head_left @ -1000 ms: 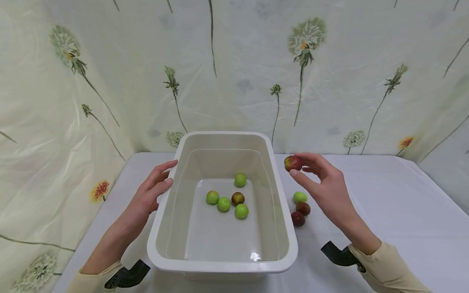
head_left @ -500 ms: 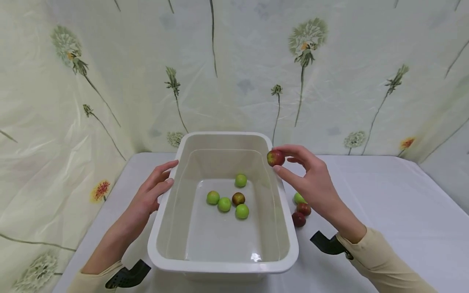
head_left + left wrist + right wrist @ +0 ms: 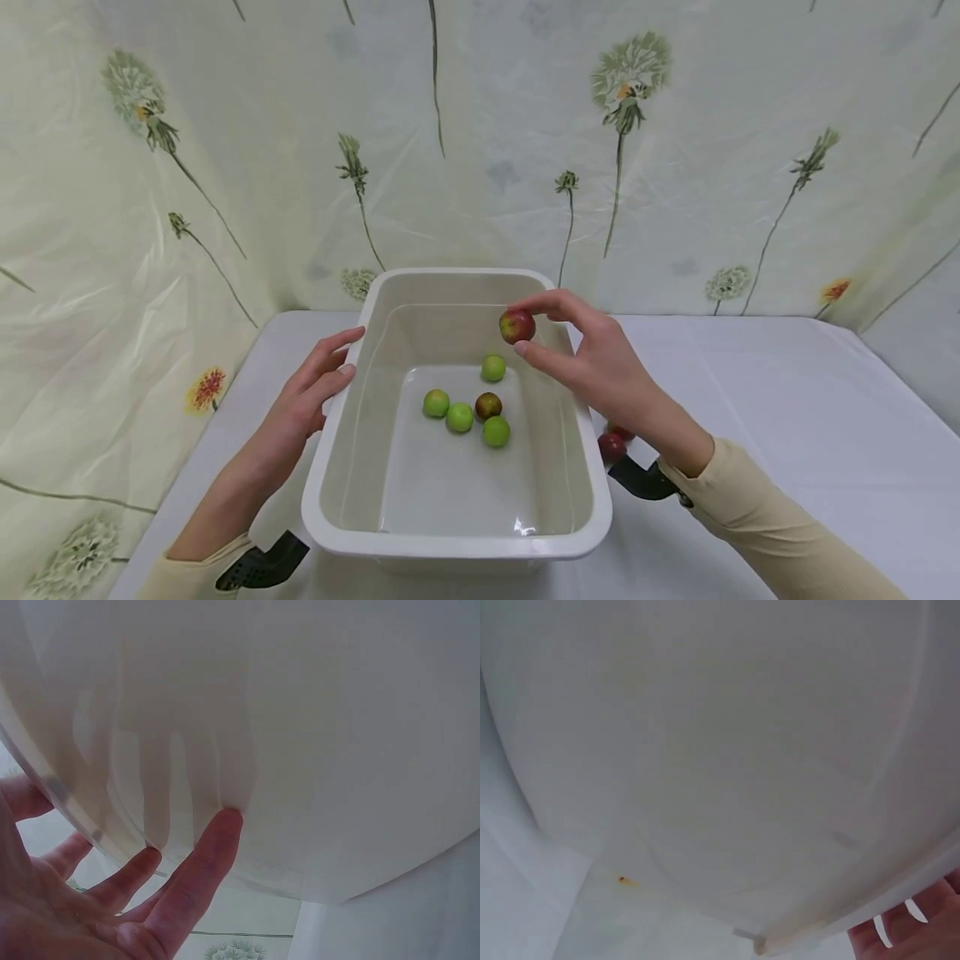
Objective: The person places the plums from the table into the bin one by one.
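My right hand (image 3: 600, 358) pinches a small red plum (image 3: 517, 327) with a yellow-green patch between thumb and fingertips. It holds the plum above the right side of a white plastic tub (image 3: 456, 546). On the tub's floor lie several green plums (image 3: 496, 432) and one brownish-red plum (image 3: 488, 406). My left hand (image 3: 303, 396) rests against the tub's left rim. In the left wrist view its fingertips (image 3: 231, 817) touch the tub's outer wall. The right wrist view shows mostly tub wall, with part of the right hand (image 3: 911, 926) beyond the rim; the plum is hidden there.
To the tub's right on the white-covered table (image 3: 780, 400) lies a dark red plum (image 3: 612, 448). Another red plum (image 3: 622, 431) is partly hidden behind the right wrist. A dandelion-patterned curtain (image 3: 495, 108) hangs behind the table.
The right hand has carried the red plum leftward, from beside the tub across its right rim to above the inside. The left hand and the tub have stayed put.
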Tool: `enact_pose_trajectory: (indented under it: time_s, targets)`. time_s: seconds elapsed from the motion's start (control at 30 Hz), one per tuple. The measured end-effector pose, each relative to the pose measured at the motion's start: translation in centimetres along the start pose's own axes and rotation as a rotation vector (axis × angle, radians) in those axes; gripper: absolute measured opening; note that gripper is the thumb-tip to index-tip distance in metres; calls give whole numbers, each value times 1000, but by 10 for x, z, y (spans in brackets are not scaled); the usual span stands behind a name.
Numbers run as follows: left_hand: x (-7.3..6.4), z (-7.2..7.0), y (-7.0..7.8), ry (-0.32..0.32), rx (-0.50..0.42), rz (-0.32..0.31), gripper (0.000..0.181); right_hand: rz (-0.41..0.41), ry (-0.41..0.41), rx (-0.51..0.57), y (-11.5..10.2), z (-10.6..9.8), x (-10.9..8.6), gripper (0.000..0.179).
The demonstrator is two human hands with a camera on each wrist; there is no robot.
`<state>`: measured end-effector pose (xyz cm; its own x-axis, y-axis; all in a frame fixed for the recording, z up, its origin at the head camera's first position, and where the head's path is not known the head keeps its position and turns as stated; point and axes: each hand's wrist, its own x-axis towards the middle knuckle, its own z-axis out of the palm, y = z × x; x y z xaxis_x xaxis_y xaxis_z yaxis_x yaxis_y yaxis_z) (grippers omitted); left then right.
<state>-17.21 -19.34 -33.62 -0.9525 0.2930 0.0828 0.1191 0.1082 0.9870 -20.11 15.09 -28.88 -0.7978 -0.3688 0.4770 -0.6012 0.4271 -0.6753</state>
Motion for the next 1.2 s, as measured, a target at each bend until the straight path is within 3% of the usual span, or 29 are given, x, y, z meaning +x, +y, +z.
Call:
enact_pose_trajectory:
  time_s: [0.1,0.3,0.4,0.63,1.2]
  targets:
    - [0,0,0,-1,-2,-1,48,24,-70,-18,-3,4,4,34]
    - [0,0,-1,0,-3,-3,48,40,-285,-73,-4,9,11,28]
    - [-1,0,-2,0,-4,-2,48,37,-332,-70,-4,10,13,22]
    - [-2,0,-2,0,-4,-3,48,15,-366,-94,0,11,14,20]
    - [0,-1,-2,2,3,-2,48,-19,-322,-148,4,10,10,21]
